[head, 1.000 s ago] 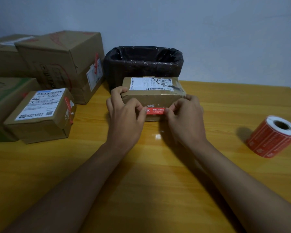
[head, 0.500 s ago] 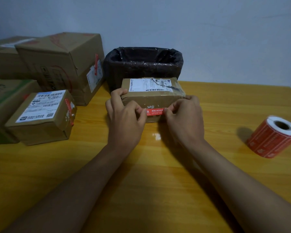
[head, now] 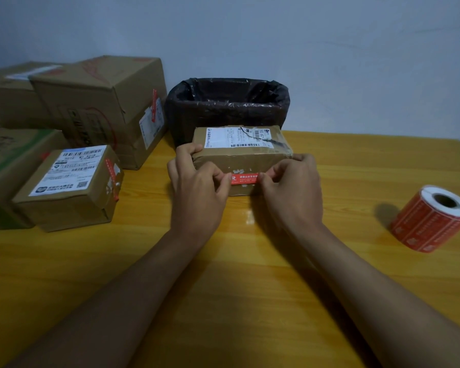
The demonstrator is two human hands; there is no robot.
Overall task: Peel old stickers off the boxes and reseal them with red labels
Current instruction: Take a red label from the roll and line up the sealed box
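On the glossy wooden table (head: 250, 288), curled fingers of the left hand (head: 197, 192) and right hand (head: 292, 192) pinch, apparently, both ends of a red label (head: 244, 178) against the creased cardboard box (head: 241, 158).

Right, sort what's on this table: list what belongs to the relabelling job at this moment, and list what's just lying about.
In use:
- red label, pinched at its ends by left hand and right hand
- small box it goes on
- roll of red labels

Lying about:
- black-lined bin
- box with barcode label, red label on its side
- large boxes behind
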